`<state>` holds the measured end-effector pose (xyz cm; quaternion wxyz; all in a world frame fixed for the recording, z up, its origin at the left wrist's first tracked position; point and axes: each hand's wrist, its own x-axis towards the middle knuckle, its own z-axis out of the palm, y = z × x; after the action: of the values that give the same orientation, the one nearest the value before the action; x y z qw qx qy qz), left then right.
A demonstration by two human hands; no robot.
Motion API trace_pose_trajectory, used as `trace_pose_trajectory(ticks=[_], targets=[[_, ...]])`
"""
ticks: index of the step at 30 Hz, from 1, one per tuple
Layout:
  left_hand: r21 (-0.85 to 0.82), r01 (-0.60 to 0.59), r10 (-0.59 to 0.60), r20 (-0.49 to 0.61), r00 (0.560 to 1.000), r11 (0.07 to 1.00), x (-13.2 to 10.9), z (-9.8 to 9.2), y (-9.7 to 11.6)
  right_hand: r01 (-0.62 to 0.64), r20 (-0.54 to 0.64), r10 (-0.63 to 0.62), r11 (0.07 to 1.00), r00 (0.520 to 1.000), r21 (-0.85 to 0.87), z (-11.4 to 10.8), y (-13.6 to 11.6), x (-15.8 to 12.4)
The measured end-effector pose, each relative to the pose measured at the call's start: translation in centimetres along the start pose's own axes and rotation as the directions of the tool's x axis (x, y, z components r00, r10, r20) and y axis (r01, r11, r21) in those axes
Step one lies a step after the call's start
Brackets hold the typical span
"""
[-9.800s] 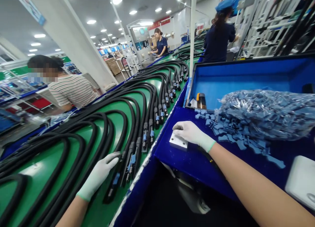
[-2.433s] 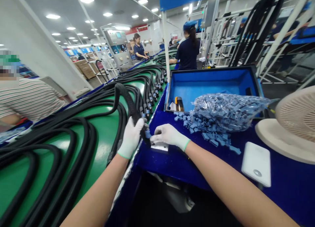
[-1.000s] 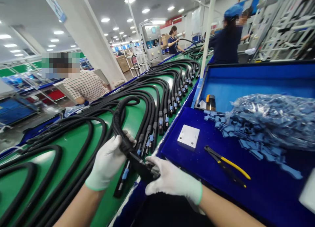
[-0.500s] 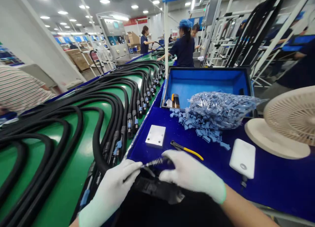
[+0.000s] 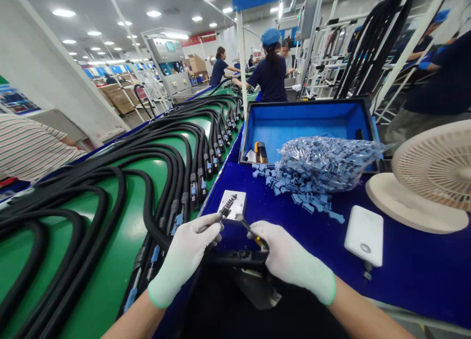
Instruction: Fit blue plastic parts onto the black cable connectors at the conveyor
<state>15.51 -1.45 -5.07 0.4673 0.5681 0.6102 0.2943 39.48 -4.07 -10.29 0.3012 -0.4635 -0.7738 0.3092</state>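
Note:
My left hand point(image 5: 186, 253), in a white glove, is closed round the end of a black hose point(image 5: 150, 221) and holds up its coiled metal spring tip point(image 5: 227, 205) above a small white plate point(image 5: 233, 203). My right hand point(image 5: 290, 258), also gloved, grips yellow-handled pliers point(image 5: 252, 231) whose jaws point at that spring tip. A black connector part point(image 5: 237, 255) sits between my two hands at the near edge of the blue bench point(image 5: 405, 275).
Many black hoses point(image 5: 110, 172) lie in loops on the green conveyor point(image 5: 99, 275). A clear bag of blue clips point(image 5: 324, 162), a blue bin point(image 5: 305, 123), a white box point(image 5: 364, 236) and a white fan point(image 5: 430, 177) stand on the bench. Other people work nearby.
My right hand has picked up the pliers from the bench and brought them to the spring tip. My left hand has raised the hose end toward the white plate.

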Motion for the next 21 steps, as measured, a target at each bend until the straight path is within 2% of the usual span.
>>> trace_pose_trajectory(ticks=[2, 5, 14, 18, 21], targets=[[0.006, 0.001, -0.001, 0.015, 1.0, 1.0, -0.1, 0.1, 0.6, 0.138, 0.043, -0.143, 0.986, 0.989, 0.096, 0.0, -1.2, 0.6], [0.015, -0.016, 0.015, 0.037, 0.999, 1.0, 0.0, 0.2, 0.9, 0.191, 0.051, -0.199, 0.973, 0.979, 0.128, -0.1, -2.2, 1.3], [0.068, -0.063, 0.056, 0.093, 0.994, 0.996, 0.3, -0.3, -0.2, 0.044, 0.083, -0.044, 0.999, 0.996, -0.009, 0.5, -2.3, 1.1], [0.049, -0.148, 0.144, 0.081, 0.986, 0.988, 1.5, 0.1, 0.5, -0.028, 0.101, 0.037, 0.995, 0.994, -0.096, 1.2, -1.8, 1.0], [0.127, -0.225, 0.21, 0.121, 0.97, 0.966, 2.6, 0.4, 1.5, -0.085, 0.069, 0.089, 0.995, 0.994, -0.057, 1.2, -1.3, 1.1]])
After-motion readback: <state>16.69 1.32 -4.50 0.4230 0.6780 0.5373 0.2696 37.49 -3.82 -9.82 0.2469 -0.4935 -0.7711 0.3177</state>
